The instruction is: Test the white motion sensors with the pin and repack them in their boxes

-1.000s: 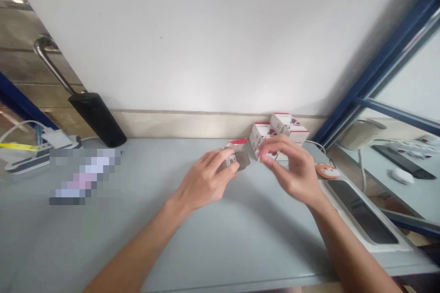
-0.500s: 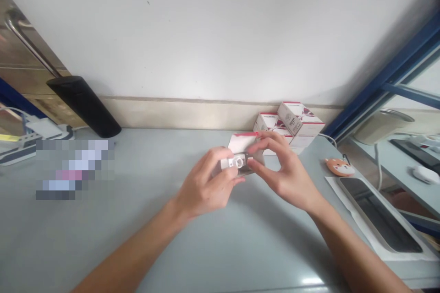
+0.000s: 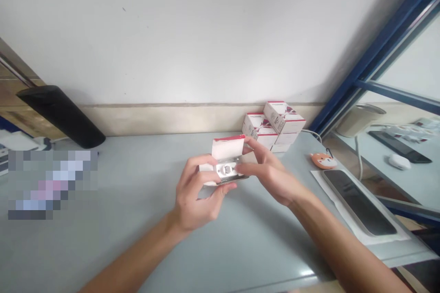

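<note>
A small white box with a red edge is held just above the table, its lid (image 3: 227, 148) raised. Inside it lies a small white part with a round grey middle (image 3: 227, 170). My left hand (image 3: 197, 192) is closed around the box's left end, fingers on top and thumb beneath. On the right side my right hand (image 3: 266, 169) grips the box, with its thumb by the right end of the white part and other fingers behind the lid. Those fingers are partly hidden.
Several similar white and red boxes (image 3: 287, 126) stand stacked by the wall. To the right are an orange animal-faced case (image 3: 323, 160) and a dark-screened phone (image 3: 359, 202) on white paper. A black lamp-like object (image 3: 65, 116) stands left, near a pixelated patch. A blue frame edges the right.
The view has shifted, so most things sit further left. The box's lid and inside show more fully. My right thumb has moved in over the white part's right end.
</note>
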Available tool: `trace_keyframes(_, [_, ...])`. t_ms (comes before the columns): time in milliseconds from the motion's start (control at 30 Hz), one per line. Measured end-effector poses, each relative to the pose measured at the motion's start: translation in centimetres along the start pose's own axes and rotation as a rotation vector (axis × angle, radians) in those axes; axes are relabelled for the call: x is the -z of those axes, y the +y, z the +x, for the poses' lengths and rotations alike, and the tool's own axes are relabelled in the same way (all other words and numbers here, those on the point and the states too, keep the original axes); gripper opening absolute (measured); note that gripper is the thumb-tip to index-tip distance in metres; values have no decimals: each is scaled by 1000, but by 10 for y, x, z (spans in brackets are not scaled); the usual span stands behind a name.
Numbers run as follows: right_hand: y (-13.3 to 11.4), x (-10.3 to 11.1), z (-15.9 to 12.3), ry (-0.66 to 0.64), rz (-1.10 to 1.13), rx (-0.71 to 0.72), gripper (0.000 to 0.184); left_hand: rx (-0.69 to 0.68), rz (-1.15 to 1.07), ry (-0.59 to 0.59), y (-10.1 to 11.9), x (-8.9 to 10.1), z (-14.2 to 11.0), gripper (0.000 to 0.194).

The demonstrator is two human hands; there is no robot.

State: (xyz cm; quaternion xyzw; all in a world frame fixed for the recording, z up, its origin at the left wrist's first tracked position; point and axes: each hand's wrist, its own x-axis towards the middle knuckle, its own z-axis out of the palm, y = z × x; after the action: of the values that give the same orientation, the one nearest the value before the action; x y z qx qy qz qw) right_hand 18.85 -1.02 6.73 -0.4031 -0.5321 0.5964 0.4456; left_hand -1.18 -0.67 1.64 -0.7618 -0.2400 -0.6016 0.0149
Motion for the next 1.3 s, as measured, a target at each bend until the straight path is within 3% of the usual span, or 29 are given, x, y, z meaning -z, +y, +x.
trace_keyframes(133, [0, -2, 0, 15, -69, 86, 43, 74, 31, -16, -2, 1, 3, 29])
trace_keyframes(333, [11, -8, 5, 64, -78, 224, 34, 16, 94, -142, -14, 12, 13, 22])
trace_keyframes(400, [17, -8, 8, 33, -7, 263, 32, 98, 90, -124, -19, 13, 11, 22])
trace_keyframes(500, [23, -8, 12, 3, 54, 257, 39, 322, -76, -69, -24, 8, 3, 40])
trace_keyframes(633, [23, -12, 11, 35, -54, 162, 33, 497, -367, -132, -23, 2, -4, 50])
trace_keyframes(700, [22, -15, 9, 96, -137, 212, 32, 471, -364, -191, -21, 3, -2, 49])
trace_keyframes(800, [23, -17, 7, 221, -331, 440, 28, 364, -309, -300, -21, 9, 4, 39])
trace_keyframes(900, [26, -17, 6, 188, -476, 606, 19, 327, -267, -371, -24, 12, 6, 32])
trace_keyframes(967, [27, -16, 7, 190, -480, 616, 15, 304, -233, -347, -27, 10, 2, 28])
trace_keyframes(1033, [28, -16, 9, 257, -458, 615, 13, 272, -243, -217, -28, 4, -4, 25])
trace_keyframes(1133, [29, -14, 10, 254, -503, 672, 10, 328, -347, 3, -28, -3, -11, 49])
trace_keyframes(1200, [30, -11, 10, 206, -565, 731, 10, 371, -347, -21, -29, -4, -12, 50])
trace_keyframes(1300, [33, -5, 12, 136, -643, 768, 11, 324, -275, -134, -33, -2, -9, 25])
